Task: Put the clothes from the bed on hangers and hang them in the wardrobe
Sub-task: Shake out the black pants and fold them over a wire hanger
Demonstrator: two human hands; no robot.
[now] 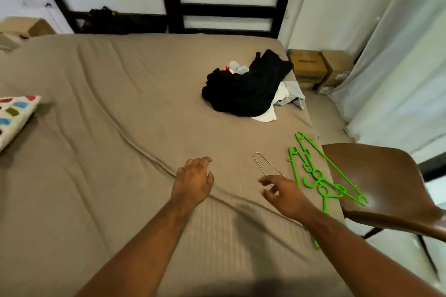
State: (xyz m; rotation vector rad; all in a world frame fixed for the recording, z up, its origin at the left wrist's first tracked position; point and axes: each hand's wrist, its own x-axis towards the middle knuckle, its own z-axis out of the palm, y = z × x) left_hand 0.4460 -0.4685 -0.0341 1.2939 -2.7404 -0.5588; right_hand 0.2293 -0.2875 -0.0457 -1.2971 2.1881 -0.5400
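Observation:
A heap of clothes [248, 89], mostly black with white and grey pieces under it, lies at the far right of the bed [120, 103]. Several green plastic hangers [321, 173] lie in a pile near the bed's right edge. A thin metal wire hanger [261, 163] lies just left of them. My right hand [282, 194] hovers over the near end of the wire hanger, fingers relaxed and holding nothing. My left hand [193, 182] is stretched out over the sheet, fingers loose and empty. The wardrobe is not in view.
A brown chair [391, 188] stands tight against the bed's right side. Cardboard boxes [311, 65] sit on the floor past the bed's far right corner, beside a pale curtain [398, 67]. A dotted pillow [14, 116] lies at the left edge. A dark headboard [173, 2] backs the bed.

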